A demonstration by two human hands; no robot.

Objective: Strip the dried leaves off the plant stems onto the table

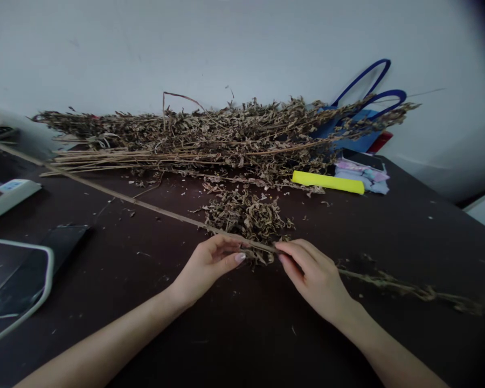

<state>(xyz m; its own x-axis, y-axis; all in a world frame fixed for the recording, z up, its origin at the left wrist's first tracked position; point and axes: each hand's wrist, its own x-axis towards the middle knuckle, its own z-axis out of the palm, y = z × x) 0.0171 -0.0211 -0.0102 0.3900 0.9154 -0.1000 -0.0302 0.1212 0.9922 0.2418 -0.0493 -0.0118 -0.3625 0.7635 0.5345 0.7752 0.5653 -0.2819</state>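
Observation:
One long dried plant stalk (pixel 145 205) slants from the far left edge down through both hands, and its leafy end (pixel 420 292) comes out on the right, low over the table. My left hand (pixel 206 264) has its fingers curled behind the stalk, with the thumb below it near some shrivelled leaves. My right hand (pixel 317 275) pinches the stalk between thumb and fingers, a short gap from the left. Just beyond my hands lies a loose heap of dry leaves (pixel 246 213), partly hidden by the stalk and my left fingers.
A big pile of dried stalks (pixel 210 134) runs along the wall. Right of it are a blue bag (pixel 359 129), a yellow roll (pixel 327 182) and a phone (pixel 361 158) on a tissue pack (pixel 364 175). At left are a white device (pixel 10 196) and a white-framed object (pixel 48 275).

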